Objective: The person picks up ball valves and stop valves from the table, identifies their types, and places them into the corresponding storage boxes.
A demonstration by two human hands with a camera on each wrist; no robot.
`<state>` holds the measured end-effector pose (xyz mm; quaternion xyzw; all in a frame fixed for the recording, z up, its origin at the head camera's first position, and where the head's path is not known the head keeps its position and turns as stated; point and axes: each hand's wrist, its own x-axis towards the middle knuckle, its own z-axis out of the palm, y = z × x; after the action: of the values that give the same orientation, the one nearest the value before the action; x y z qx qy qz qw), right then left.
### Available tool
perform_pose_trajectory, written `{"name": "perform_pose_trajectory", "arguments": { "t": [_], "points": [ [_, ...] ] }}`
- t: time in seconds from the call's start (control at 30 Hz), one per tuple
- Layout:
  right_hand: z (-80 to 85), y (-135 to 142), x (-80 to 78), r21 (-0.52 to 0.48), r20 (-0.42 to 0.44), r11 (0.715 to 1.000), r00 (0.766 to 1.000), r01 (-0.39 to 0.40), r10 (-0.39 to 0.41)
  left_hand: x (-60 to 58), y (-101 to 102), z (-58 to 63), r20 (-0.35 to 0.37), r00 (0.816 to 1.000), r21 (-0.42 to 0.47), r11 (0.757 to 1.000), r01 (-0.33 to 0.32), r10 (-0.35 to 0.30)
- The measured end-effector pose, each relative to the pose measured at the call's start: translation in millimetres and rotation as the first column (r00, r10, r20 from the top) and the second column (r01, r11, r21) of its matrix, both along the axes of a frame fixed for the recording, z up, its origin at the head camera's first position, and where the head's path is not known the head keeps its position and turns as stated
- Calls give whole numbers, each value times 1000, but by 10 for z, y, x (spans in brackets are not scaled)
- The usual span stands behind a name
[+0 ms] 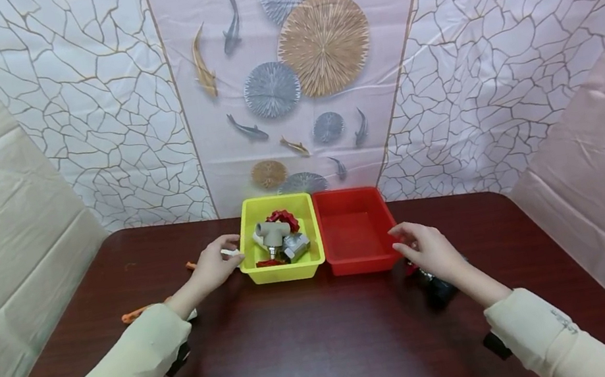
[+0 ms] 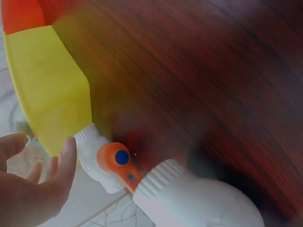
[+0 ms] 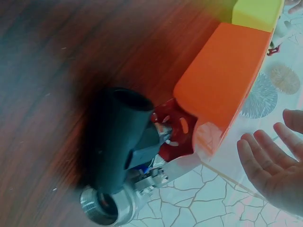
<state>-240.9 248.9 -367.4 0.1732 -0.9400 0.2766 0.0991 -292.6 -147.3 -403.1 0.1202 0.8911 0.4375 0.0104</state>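
Head view: we judge this the reaching step, left hand [image 1: 212,266] beside the yellow bin [image 1: 283,274], right hand [image 1: 430,251] well right of it, both grips released; next calls for grasping the white valve [image 2: 88,155].

Covered or cropped
In the head view, the right forearm [image 1: 480,282] partly hides a black cylindrical plastic fitting [image 1: 439,294]; wrist-view edges crop a bulbous white plastic piece [image 2: 203,203], the bare left hand [image 2: 35,196] and bare right hand [image 3: 279,175].
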Motion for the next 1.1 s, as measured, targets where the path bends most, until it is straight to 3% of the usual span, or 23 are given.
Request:
{"name": "perform_pose_trajectory", "arguments": {
  "t": [0.13,0.37,0.57,0.87,0.97,1.1],
  "points": [
    [-39,64,79,81,-20,997,1000,16,-15,-11,3,7,159,987,129,992,0,-21],
    [-84,181,241,210,-32,978,999,8,-2,-5,68,41,351,936,280,958,-65,-39],
    [-133,293,309,252,-30,968,1000,11,-4,-15,71,57,410,912,323,939,-117,-27],
    [-218,428,397,277,13,961,1000,19,-24,-53,18,53,468,882,392,909,-143,-63],
    [-247,450,409,284,25,959,1000,10,-17,-81,-24,51,526,845,452,874,-179,-99],
    [-286,471,420,295,56,956,998,-8,-9,-118,-78,52,608,780,525,813,-251,-152]
  ]
}}
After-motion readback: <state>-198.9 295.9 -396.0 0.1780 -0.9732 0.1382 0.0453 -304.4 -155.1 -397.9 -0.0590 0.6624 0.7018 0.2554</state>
